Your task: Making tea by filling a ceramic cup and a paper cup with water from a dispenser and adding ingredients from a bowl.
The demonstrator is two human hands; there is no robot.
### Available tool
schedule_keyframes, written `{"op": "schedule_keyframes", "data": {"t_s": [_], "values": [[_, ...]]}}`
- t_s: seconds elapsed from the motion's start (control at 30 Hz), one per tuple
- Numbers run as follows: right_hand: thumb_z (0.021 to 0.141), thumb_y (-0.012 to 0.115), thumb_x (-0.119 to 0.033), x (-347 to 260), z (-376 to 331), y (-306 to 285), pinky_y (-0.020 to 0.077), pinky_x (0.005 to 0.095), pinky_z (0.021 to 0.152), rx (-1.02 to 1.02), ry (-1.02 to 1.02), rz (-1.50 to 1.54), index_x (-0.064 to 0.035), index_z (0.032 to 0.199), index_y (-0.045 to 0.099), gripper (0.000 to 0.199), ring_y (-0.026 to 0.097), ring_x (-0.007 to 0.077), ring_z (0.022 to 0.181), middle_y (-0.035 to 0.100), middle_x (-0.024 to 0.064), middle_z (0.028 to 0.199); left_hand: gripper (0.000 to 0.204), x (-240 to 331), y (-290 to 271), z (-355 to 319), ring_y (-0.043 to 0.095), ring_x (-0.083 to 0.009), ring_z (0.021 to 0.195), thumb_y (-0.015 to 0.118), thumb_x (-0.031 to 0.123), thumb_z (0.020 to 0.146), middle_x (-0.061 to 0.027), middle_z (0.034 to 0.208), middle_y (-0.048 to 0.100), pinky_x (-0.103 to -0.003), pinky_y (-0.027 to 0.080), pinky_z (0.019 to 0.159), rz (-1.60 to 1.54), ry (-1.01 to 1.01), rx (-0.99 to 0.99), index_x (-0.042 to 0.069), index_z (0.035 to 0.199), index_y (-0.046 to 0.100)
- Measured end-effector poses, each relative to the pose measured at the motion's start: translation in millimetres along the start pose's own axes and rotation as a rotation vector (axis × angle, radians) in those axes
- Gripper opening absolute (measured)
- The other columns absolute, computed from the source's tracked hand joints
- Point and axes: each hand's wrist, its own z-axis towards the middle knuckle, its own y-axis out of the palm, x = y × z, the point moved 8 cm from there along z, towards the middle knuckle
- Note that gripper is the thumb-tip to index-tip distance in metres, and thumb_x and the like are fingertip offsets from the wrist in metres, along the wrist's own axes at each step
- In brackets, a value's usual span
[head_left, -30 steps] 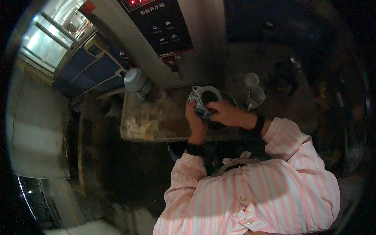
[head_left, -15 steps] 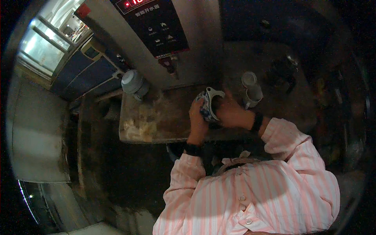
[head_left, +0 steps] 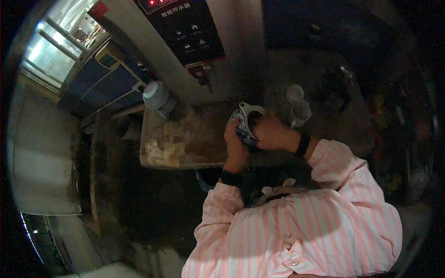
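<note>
Both hands clasp one patterned jug over the tray.
I see my left hand (head_left: 234,141) and right hand (head_left: 270,133) wrapped around the blue-and-white jug (head_left: 244,123), tipped, white mouth toward the boiler (head_left: 194,51); a lidded cup (head_left: 299,105) stands right of it, above the metal tray (head_left: 185,148).

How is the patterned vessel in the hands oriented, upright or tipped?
Tipped: the patterned vessel lies on its side between the left hand and right hand, its pale rim facing sideways. Contents cannot be told.
</note>
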Motion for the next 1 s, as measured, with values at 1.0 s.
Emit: {"op": "schedule_keyframes", "data": {"t_s": [1.0], "values": [[0.085, 0.060, -0.029, 68.0, -74.2, 9.8, 0.0464, 0.0262, 0.065, 0.255, 0.452, 1.557, -0.0032, 0.092, 0.064, 0.027, 0.058, 0.0132, 0.073, 0.061, 0.0029, 0.083, 0.041, -15.1, 25.2, 17.0, 0.052, -0.0245, 0.109, 0.041, 0.039, 0.090, -0.0066, 0.119, 0.053, -0.045, 0.045, 0.090, 0.141, 0.174, -0.221, 0.012, 0.119, 0.049]]}}
